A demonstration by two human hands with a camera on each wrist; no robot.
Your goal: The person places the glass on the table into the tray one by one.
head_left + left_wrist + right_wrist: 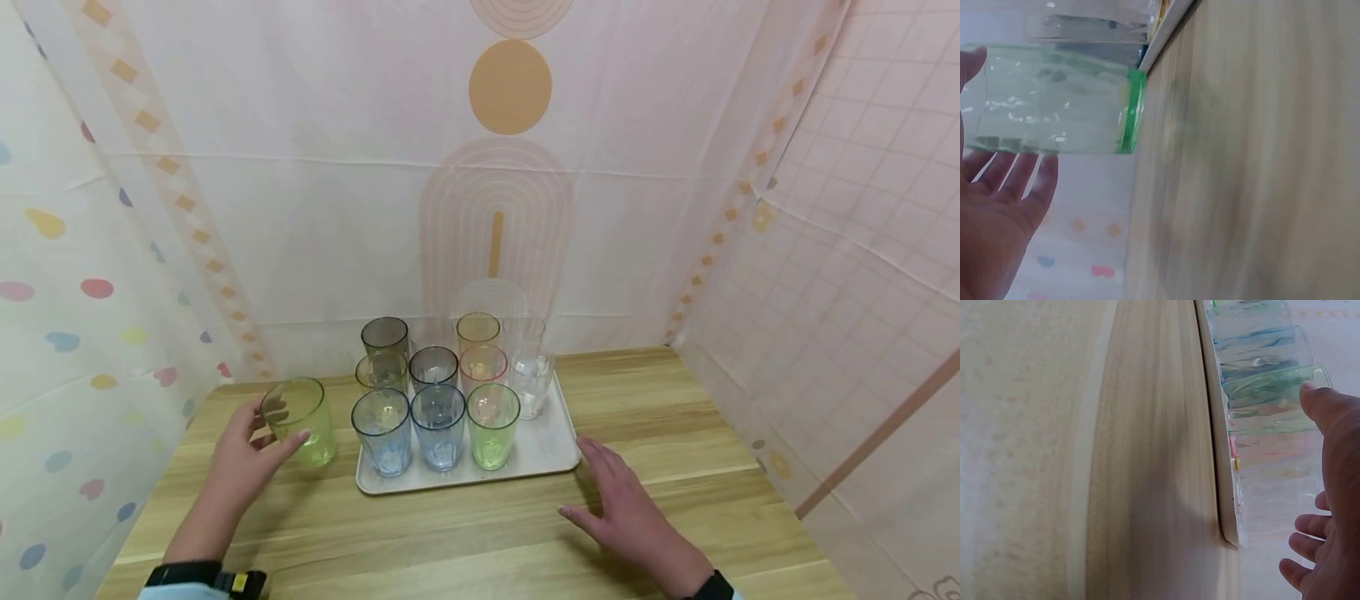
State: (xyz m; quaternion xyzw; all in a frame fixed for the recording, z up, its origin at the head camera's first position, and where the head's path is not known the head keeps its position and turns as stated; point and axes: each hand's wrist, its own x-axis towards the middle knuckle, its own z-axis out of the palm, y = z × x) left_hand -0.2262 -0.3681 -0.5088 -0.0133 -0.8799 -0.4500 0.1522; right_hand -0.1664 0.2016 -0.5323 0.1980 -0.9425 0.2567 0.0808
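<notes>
I see my left hand (240, 458) wrapped loosely around a light green tumbler (302, 421) that stands upright on the wooden table (465, 542), just left of the white tray (540, 454); thumb on the near side, fingers curling behind the glass, so I count it as holding the tumbler. In the left wrist view the same tumbler (1054, 103) lies against my palm (997, 231), its green base (1130, 112) resting on the tabletop (1241, 156), with the fingers fairly straight along its wall. My right hand (626, 508) lies flat on the table with fingers spread and relaxed, gripping nothing, just near the tray's near right corner; whether a fingertip touches the tray rim I cannot tell. The right wrist view shows that hand (1329, 506) open beside the tray edge (1222, 481), glasses lined up past it. On the tray stand ten tumblers in rows: nearest, a pale blue one (382, 431), a blue one (438, 426) and a green one (492, 425); behind them an amber one (381, 372), a grey one (433, 367), a pink-rimmed one (483, 367) and a clear one (532, 383); farthest, a dark grey one (385, 337), an orange-tinted one (478, 331) and another clear one (523, 332). Patterned curtains (300, 208) hang around the table on three sides.
</notes>
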